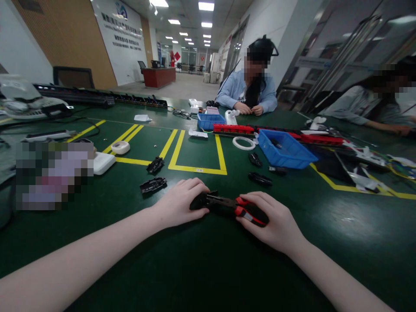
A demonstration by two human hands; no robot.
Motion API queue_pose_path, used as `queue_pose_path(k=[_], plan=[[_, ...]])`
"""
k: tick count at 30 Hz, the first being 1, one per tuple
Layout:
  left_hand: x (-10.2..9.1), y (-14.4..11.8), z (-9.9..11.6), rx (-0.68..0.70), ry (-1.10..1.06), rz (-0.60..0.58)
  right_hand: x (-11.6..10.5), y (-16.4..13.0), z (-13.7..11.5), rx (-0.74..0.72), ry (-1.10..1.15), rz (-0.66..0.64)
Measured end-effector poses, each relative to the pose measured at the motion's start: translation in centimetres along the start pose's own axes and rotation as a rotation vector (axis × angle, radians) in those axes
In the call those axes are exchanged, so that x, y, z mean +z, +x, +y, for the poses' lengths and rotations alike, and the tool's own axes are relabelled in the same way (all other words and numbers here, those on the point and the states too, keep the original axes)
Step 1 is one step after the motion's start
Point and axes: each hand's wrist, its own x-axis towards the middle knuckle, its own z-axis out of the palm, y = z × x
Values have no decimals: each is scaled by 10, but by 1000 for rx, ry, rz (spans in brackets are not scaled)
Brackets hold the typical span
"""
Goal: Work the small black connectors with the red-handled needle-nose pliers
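My right hand (268,216) is wrapped round the red and black handles of a pair of pliers (245,211). The pliers' jaws point left and reach to a black plastic part (199,201), which my left hand (186,199) grips from its left side. The jaws meet the part's right end; whether they clamp it I cannot tell. Two black plastic pieces, an upper one (155,165) and a lower one (153,185), lie left of my left hand. Beyond my right hand lie more black pieces, among them a long one (260,178) and a shorter one (255,159).
A large blue bin (292,157) and a smaller blue bin (211,122) stand farther back. A white ring (243,143), a tape roll (120,147) and a white box (103,163) lie around. A person (250,93) sits across the green table (208,268), another at right.
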Motion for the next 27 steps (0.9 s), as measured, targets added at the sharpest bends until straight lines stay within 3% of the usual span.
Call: queue_pose_path(k=[12,19,27], plan=[[2,0,-6,-53,-108,-20,-1,0,0,30,-6,36],[3,2,-8,-47,-103,-23,0,0,0,-6,-32,5],[5,0,-10,-51,-145,-25,0,0,-1,-72,-56,57]])
